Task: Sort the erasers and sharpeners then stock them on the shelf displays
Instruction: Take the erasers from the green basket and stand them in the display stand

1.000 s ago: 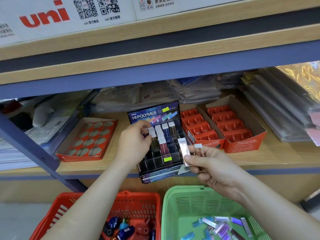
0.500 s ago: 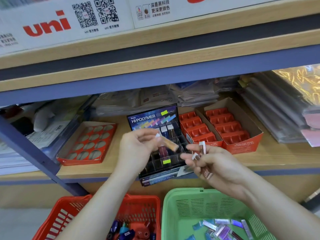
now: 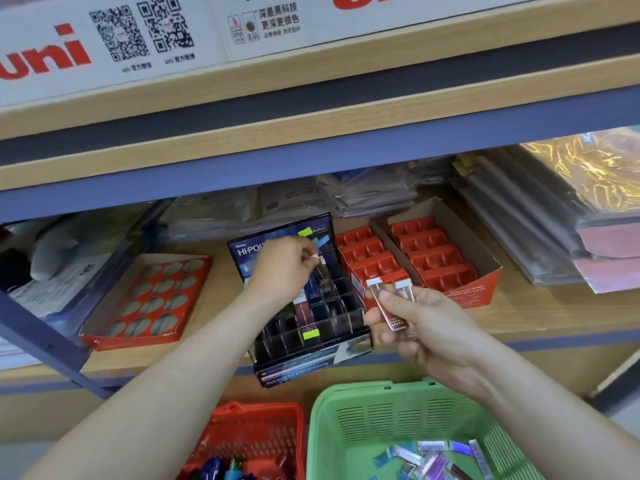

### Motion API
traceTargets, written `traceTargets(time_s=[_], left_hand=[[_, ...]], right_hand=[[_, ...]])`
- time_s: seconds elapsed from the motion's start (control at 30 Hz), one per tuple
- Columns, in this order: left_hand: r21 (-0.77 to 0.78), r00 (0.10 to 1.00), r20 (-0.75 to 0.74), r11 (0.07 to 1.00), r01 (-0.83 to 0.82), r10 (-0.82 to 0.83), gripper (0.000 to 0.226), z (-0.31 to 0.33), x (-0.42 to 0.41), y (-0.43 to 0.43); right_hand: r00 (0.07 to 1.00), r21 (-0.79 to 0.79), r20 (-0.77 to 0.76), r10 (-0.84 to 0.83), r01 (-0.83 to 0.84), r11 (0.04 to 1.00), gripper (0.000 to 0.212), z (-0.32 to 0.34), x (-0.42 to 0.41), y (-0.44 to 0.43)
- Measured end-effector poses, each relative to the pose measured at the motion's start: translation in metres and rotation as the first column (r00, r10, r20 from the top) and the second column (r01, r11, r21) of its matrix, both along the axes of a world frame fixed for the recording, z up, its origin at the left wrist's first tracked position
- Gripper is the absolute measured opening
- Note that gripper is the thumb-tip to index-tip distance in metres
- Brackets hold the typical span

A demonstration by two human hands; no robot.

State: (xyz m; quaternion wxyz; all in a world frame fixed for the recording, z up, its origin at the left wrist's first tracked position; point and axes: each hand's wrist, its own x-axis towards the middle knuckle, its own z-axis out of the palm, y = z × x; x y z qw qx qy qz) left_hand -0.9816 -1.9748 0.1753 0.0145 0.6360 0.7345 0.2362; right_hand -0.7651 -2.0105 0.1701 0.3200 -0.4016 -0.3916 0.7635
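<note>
Bottom of frame: loose erasers (image 3: pixel 433 457) seen in green basket (image 3: pixel 322 427), sharpeners (image 3: pixel 221 469) in red basket (image 3: pixel 263 414). Ctr-right: two slim erasers (image 3: pixel 387 304) gripped by R hand (image 3: pixel 427 329). Ctr: one eraser (image 3: pixel 322 271) pinched by L hand (image 3: pixel 280 268) over display box (image 3: pixel 298 370) on shelf (image 3: pixel 519 313).

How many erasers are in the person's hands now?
3: one eraser pinched by the left hand above the display, two erasers in the right hand; more may be hidden in its palm.

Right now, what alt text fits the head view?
The left hand pinches an eraser over the divided display on the shelf; the right hand holds two erasers beside it. A green basket with loose erasers and a red basket sit below.
</note>
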Motion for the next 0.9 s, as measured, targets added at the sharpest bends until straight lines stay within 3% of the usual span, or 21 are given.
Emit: traceTargets(time_s=[0.2, 0.33, 0.4, 0.47, 0.53, 0.6, 0.7, 0.9], left_hand=[[-0.1, 0.94, -0.326, 0.993, 0.069, -0.099, 0.015, -0.005, 0.006, 0.014], [-0.147, 0.926, -0.367, 0.988, 0.04, -0.092, 0.012, -0.005, 0.009, 0.017], [-0.097, 0.967, -0.251, 0.995, 0.026, -0.05, 0.012, 0.001, 0.014, 0.012], [-0.051, 0.999, 0.04, 0.998, 0.032, -0.03, 0.015, 0.01, 0.024, -0.002], [-0.102, 0.885, 0.46, 0.987, 0.128, -0.067, 0.023, 0.02, 0.036, -0.022], [-0.149, 0.735, 0.675, 0.962, 0.231, -0.072, 0.02, 0.023, 0.043, -0.041], [-0.113, 0.702, 0.709, 0.969, 0.218, -0.075, 0.006, 0.022, 0.042, -0.056], [-0.057, 0.687, 0.724, 0.988, 0.144, -0.058, 0.009, 0.036, 0.033, -0.061]], right_hand=[[0.995, -0.051, -0.095, 0.042, -0.047, 0.998, 0.012, -0.004, 0.0, 0.006], [0.997, -0.015, -0.078, 0.012, -0.013, 1.0, 0.014, -0.006, -0.001, 0.005], [0.998, 0.005, -0.066, -0.006, 0.007, 1.0, 0.012, -0.007, -0.002, 0.005], [0.998, 0.032, -0.055, -0.001, 0.002, 0.999, 0.01, -0.01, -0.004, 0.005], [0.999, 0.054, -0.043, 0.001, 0.001, 0.999, 0.01, -0.013, -0.005, 0.005], [1.0, 0.071, -0.032, -0.001, 0.003, 0.997, 0.012, -0.014, -0.007, 0.005], [1.0, 0.086, -0.004, 0.003, -0.003, 0.996, 0.012, -0.015, -0.01, 0.004], [0.999, 0.1, 0.051, 0.012, -0.017, 0.995, 0.015, -0.012, -0.011, 0.002]])
